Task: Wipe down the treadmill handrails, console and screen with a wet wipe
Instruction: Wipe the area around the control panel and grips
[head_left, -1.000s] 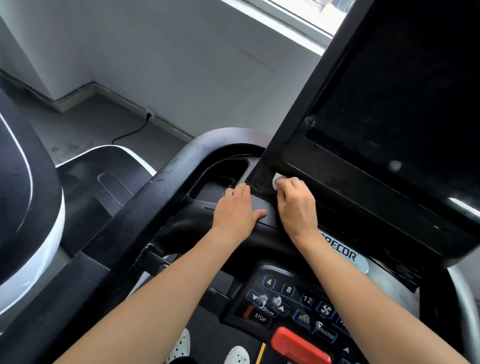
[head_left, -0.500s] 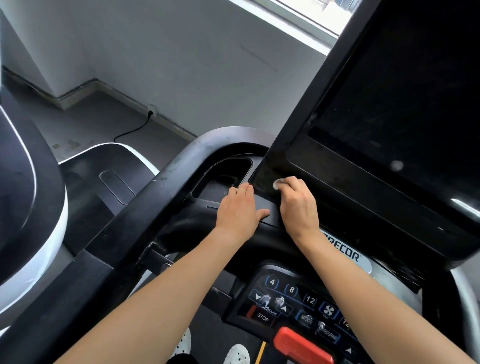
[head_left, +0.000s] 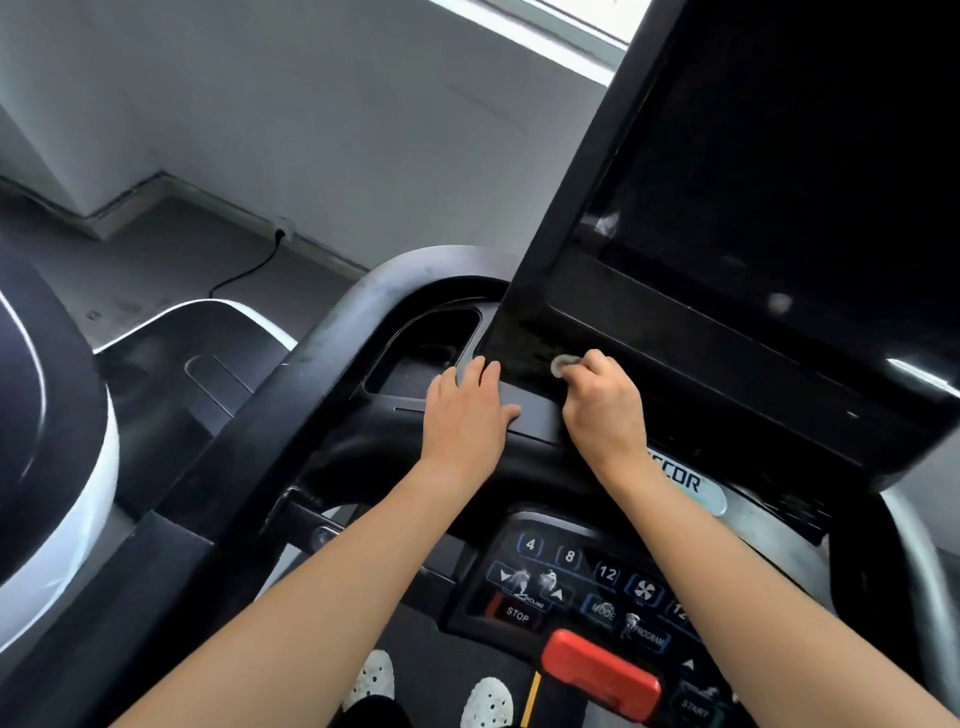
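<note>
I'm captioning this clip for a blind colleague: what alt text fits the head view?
A person's right hand pinches a small wipe against the frame below a treadmill's dark screen, while the left hand rests flat on the console. Below are a keypad and a red bar.

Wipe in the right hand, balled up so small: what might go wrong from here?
The wipe, pinched small by the right hand, may miss patches of the screen frame or slip out. The right forearm hangs over the keypad; dipping could press a button while the shoes stand below.
</note>
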